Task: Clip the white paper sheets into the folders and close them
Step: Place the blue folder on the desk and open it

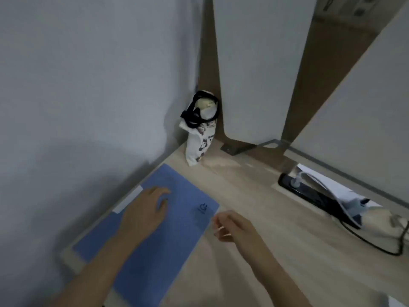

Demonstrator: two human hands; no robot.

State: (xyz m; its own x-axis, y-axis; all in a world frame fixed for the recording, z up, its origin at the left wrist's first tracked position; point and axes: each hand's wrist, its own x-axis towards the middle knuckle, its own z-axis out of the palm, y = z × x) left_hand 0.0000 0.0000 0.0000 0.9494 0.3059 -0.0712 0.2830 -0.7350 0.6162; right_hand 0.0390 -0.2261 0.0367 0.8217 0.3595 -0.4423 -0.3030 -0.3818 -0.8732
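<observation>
— Since the blue folder (155, 229) lies shut and flat on the tabletop (254, 218), which way does it run from the hands?

— Its long axis goes diagonally, from the near left corner of the view up toward the far corner where the wall meets the tabletop. Its left long edge sits just beside the wall. A white strip (128, 199), perhaps a spine label or a paper edge, shows along that side; I cannot tell which.

— And which hand is nearer?

— The left hand (145, 214) is already on it, palm down on the cover, fingers spread and loosely curved, clamped on nothing. The right hand (234, 227) hovers just off the folder's right long edge, near the far right corner with the dark logo, fingers half-curled and holding nothing that I can make out. The view is blurred there.

— So the free edge faces the right hand?

— That is my reading. If the spine is on the wall side, the right hand would lift the cover from its own side while the left steadies it.

— Any loose white sheets in sight?

— None near the folder. Some white material lies by the power strip (318, 191) at the far right, well apart; too unclear to name. A printed cloth bag (200, 138) stands in the corner beyond the folder.
</observation>
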